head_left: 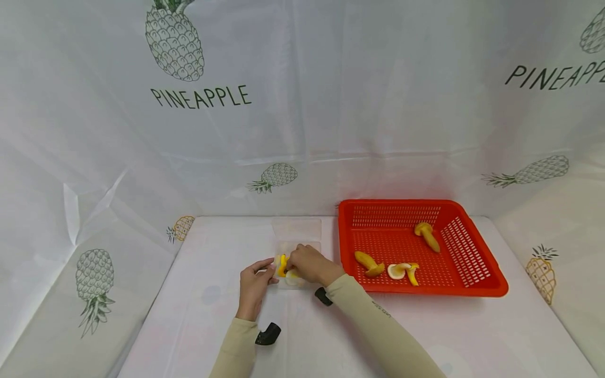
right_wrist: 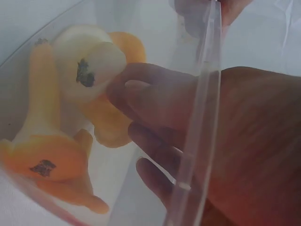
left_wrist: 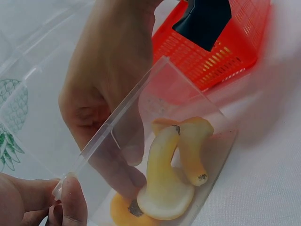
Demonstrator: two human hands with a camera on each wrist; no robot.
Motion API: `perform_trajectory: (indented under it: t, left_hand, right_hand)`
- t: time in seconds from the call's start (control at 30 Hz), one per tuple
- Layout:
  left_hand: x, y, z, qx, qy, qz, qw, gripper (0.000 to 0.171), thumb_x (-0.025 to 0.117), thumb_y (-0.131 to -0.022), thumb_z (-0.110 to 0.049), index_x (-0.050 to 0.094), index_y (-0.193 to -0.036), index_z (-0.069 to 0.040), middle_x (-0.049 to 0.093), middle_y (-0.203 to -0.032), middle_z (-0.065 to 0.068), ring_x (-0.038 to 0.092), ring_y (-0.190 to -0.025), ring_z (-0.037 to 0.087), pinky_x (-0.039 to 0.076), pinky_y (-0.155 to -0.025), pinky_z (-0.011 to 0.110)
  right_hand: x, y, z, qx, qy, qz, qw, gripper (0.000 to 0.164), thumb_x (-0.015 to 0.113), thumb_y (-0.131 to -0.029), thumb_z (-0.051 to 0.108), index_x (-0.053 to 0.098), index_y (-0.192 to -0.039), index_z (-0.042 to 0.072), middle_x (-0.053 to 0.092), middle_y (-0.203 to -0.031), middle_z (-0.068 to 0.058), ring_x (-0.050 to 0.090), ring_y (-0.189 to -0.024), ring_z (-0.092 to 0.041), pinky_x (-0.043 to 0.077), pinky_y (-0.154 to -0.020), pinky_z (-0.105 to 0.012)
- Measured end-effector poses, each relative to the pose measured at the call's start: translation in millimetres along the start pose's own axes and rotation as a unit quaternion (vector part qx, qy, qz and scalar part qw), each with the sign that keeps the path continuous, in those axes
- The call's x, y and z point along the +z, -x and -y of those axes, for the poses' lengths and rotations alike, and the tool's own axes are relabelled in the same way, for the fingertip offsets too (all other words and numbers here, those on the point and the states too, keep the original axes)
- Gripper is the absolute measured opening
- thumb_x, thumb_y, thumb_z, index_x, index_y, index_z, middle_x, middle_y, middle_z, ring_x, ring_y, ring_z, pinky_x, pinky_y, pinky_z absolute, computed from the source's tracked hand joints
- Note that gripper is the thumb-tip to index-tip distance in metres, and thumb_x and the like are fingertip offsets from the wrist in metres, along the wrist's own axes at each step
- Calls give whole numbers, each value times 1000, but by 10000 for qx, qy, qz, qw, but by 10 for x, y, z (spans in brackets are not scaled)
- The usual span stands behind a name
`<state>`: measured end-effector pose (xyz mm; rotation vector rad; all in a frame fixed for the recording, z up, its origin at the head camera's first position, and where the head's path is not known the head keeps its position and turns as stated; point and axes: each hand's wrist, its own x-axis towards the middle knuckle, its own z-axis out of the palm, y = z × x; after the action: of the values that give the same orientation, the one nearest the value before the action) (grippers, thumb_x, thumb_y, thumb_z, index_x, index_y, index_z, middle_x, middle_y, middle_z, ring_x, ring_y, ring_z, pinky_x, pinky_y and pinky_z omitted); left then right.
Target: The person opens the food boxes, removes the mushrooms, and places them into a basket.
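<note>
A clear plastic box [head_left: 291, 284] with several yellow and whitish mushrooms in it stands between the two hands. My left hand [head_left: 253, 286] pinches the box's rim at its left side between thumb and fingers. My right hand [head_left: 308, 263] reaches over the rim into the box, seen through the clear wall in both wrist views. Its fingertips touch a yellow mushroom [left_wrist: 124, 209], with the fingers loosely bent. Beside that lie a pale curved mushroom [left_wrist: 162, 160] and another yellow mushroom [left_wrist: 193, 146]. In the right wrist view an orange-yellow mushroom [right_wrist: 51, 155] lies apart from the fingers.
Right of the box stands a red plastic basket [head_left: 477, 252] holding several mushrooms, including one [head_left: 427, 236] at its back. The box's clear lid [head_left: 298, 229] lies folded back behind it. A white cloth [head_left: 212, 336] covers the table, and a pineapple-print curtain [head_left: 368, 121] hangs behind.
</note>
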<state>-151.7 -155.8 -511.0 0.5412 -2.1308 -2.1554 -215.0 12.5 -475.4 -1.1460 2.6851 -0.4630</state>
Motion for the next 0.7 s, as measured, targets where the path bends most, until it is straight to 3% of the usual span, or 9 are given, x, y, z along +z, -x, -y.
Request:
perform_trajectory:
  t: [0.33,0.53,0.7]
  left_hand:
    - [0,-4,-4,14,28,10,10000,29,65,-101,4,67,-128,16,61,-104,15,61,-71,12,61,-62,20]
    - [-1,-4,1,-21,53,2,10000,29,66,-101,4,68,-127,16,60,-104,15,61,-70,11,61,-62,20]
    - [0,-6,1,0,56,2,10000,29,66,-101,4,67,-127,16,60,-104,15,60,-70,11,61,-62,20]
  right_hand:
    - [33,-46,-21,-14,127,-150,9998,11,79,-95,13,87,-103,12,74,-93,0,54,-89,-17,51,-88,-29]
    - [26,-33,-10,88,305,-142,9994,13,84,-92,19,87,-104,15,80,-94,4,54,-89,-16,49,-88,-29]
    - [0,-20,-1,197,544,-116,9983,19,86,-91,30,87,-102,15,77,-86,7,53,-86,-15,48,-88,-30]
